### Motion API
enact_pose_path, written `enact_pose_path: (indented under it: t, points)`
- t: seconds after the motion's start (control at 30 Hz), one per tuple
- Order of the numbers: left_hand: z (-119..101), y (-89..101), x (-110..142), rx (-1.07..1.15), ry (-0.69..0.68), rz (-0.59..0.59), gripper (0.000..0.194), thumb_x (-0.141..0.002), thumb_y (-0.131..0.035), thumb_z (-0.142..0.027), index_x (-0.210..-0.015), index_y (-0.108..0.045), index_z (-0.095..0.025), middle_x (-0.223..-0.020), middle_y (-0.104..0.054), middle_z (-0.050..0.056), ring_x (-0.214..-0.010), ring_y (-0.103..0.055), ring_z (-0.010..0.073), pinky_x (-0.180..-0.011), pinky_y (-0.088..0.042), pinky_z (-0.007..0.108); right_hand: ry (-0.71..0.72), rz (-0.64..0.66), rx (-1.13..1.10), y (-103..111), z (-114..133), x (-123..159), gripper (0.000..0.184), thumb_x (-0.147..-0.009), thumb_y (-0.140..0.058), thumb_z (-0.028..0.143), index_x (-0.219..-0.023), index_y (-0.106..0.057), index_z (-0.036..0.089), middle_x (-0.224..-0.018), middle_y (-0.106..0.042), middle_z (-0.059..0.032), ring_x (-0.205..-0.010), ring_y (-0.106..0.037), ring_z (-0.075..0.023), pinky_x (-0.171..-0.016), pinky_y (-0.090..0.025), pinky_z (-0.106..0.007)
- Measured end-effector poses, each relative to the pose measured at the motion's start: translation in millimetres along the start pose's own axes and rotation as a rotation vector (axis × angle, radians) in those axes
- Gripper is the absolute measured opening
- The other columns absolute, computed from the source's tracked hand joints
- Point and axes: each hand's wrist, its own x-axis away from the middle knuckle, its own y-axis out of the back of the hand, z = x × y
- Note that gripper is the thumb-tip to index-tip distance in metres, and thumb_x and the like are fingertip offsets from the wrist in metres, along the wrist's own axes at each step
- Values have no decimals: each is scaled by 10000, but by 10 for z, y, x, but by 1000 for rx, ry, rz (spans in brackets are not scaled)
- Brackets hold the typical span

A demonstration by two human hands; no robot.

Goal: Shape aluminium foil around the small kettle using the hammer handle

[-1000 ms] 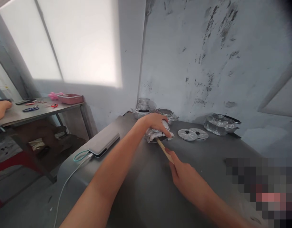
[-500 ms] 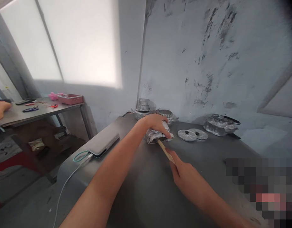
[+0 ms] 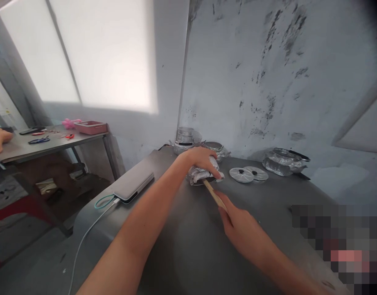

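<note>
My left hand [image 3: 202, 157] is wrapped over a pot [image 3: 198, 177] covered in crinkled silver wrapping, tipped on its side with its dark mouth towards me. In my right hand [image 3: 235, 217] is a flat wooden stick [image 3: 215, 195], closed between thumb and fingers. The stick's far end reaches into the pot's mouth, where its tip is hidden. Just right of the pot lie two round silver lids [image 3: 242, 175] with black knobs, one overlapping the other. Behind my left hand sits another silver-wrapped pot [image 3: 217, 148].
A stacked metal pot with a perforated insert [image 3: 185, 137] stands at the back corner. Farther right is a wrapped pan [image 3: 283, 162] with a black handle. A power bank [image 3: 134, 180] with a cable lies left of my forearm. On the side table are a pink basket [image 3: 91, 128], pliers [image 3: 39, 140] and another person's hand [image 3: 1, 137].
My right hand and the stick have shifted very slightly. My left hand stays on the pot, which has not visibly moved.
</note>
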Motion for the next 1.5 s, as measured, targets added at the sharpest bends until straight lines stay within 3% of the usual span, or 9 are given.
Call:
enact_pose_path:
  t: [0.1, 0.3, 0.5, 0.7, 0.93, 1.17, 1.37, 1.5]
  points:
    - [19, 0, -2, 7, -8, -7, 962, -494, -625, -819, -1319, -446, -357, -1338, -498, 9, -1144, -500, 331, -846, -466, 368, -12, -32, -6, 22, -4, 4, 462, -964, -251, 321, -1426, -263, 337, -608, -601, 16, -534, -591, -183, -532, -316, -239]
    - [19, 1, 2, -7, -14, -5, 942, -515, -621, -812, -1320, -449, -353, -1358, -482, 9, -1167, -487, 337, -864, -461, 373, 1, 24, 22, 40, -65, -26, 453, -948, -306, 299, -1399, -347, 295, -636, -603, 1, -547, -589, -175, -548, -314, -247]
    - [12, 14, 13, 3, -7, 27, 977, -509, -615, -827, -1345, -420, -361, -1387, -450, 9, -1200, -456, 343, -893, -442, 381, -2, -14, -18, 87, -21, -16, 478, -957, -264, 338, -1435, -271, 319, -554, -554, 35, -460, -544, -169, -508, -306, -245]
    - [6, 3, 7, -9, -22, 0, 965, -492, -633, -815, -1319, -445, -354, -1356, -482, 6, -1170, -485, 325, -896, -445, 367, 14, 52, 36, 80, -69, -47, 436, -931, -318, 256, -1363, -368, 283, -630, -595, 6, -565, -598, -183, -558, -322, -251]
    - [11, 3, 7, 0, -21, -2, 933, -506, -645, -788, -1309, -453, -354, -1356, -485, 5, -1158, -497, 326, -885, -448, 359, 1, -2, -51, 62, -80, -35, 457, -948, -287, 329, -1403, -330, 319, -588, -574, 28, -490, -568, -172, -542, -330, -252]
    - [18, 1, 9, -1, -44, 7, 921, -517, -649, -776, -1315, -449, -364, -1359, -481, -8, -1165, -493, 321, -903, -444, 364, 20, 26, -45, 66, -77, -40, 439, -933, -329, 304, -1367, -387, 326, -654, -613, 10, -565, -608, -178, -583, -363, -255]
    - [25, -3, 3, 11, -51, 0, 887, -538, -659, -741, -1314, -452, -366, -1354, -486, -6, -1152, -503, 322, -888, -450, 368, -3, -17, -47, 101, -42, -35, 464, -950, -275, 354, -1414, -285, 358, -560, -560, 44, -482, -552, -172, -507, -339, -241]
    - [2, 12, 16, 6, -39, 22, 943, -509, -656, -772, -1332, -432, -371, -1377, -460, 3, -1177, -477, 333, -882, -453, 378, 11, 39, -18, 81, -76, -54, 427, -941, -309, 327, -1365, -362, 329, -615, -594, 20, -531, -571, -177, -521, -333, -244]
